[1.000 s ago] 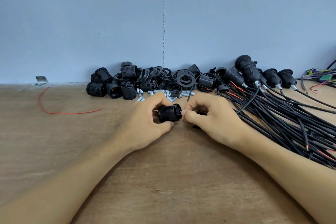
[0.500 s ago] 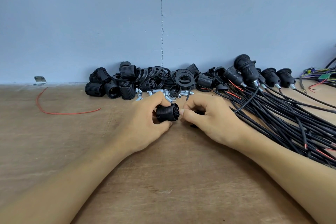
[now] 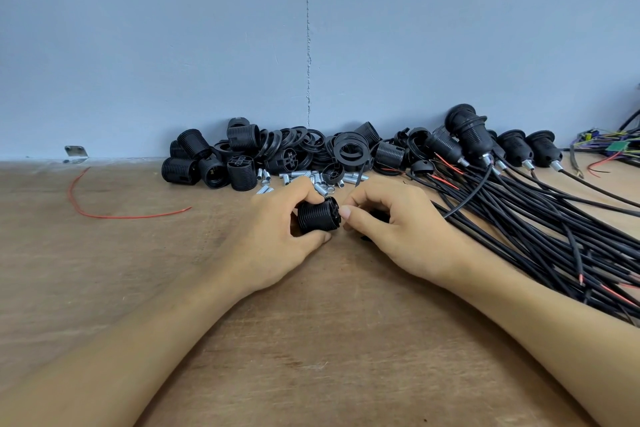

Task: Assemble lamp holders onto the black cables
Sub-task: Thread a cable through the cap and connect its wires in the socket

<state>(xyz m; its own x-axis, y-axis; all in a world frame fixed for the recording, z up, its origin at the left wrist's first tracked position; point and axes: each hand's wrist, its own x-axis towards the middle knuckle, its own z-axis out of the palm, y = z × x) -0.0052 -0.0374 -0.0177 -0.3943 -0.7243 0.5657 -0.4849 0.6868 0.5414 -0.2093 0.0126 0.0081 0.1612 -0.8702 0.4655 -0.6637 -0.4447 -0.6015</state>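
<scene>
My left hand (image 3: 273,236) grips a black ribbed lamp holder body (image 3: 317,215) just above the wooden table (image 3: 311,340), its open end facing right. My right hand (image 3: 391,229) has its fingers curled and its fingertips pinched together at that end of the holder. What it pinches is hidden; a dark part shows under its palm. A black cable (image 3: 474,189) curves from behind my right hand up toward the finished holders. A thick bundle of black cables (image 3: 554,236) lies to the right.
A pile of black holder bodies and rings (image 3: 277,156) lies along the blue wall, with small metal tubes (image 3: 311,178) in front of it. Finished holders on cables (image 3: 471,132) sit at the back right. A loose red wire (image 3: 104,215) lies at the left. Coloured wires (image 3: 609,144) lie far right.
Both hands stay together at the holder. The holder sits a little lower and further left in my left hand's grip, and my right fingertips stay at its end.
</scene>
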